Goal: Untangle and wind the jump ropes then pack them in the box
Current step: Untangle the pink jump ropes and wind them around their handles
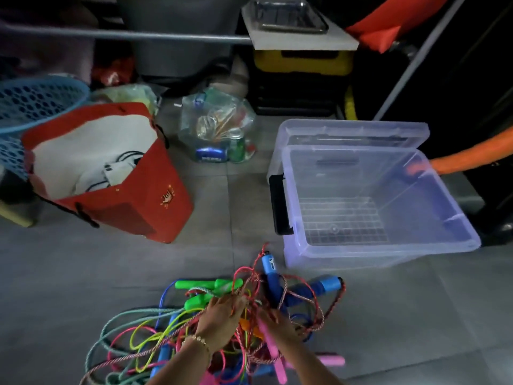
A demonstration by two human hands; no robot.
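Observation:
A tangled heap of jump ropes (155,337) lies on the floor at the bottom centre: green handles (211,284), blue handles (270,270), pink handles (273,354), and cords in teal, yellow, pink and red-white twist. My left hand (219,320) reaches into the heap, its fingers among the red-white twisted cord (313,301). My right hand (283,327) grips that cord beside a pink handle. The clear plastic box (388,245) stands open at the right with its lid tilted back. Nothing lies inside it.
A red paper bag (150,207) stands to the left, with a blue mesh basket (33,104) behind it. A clear bag of cans and bottles (219,134) sits at the back. An orange padded tube (472,159) passes behind the box. Grey tiled floor surrounds the heap.

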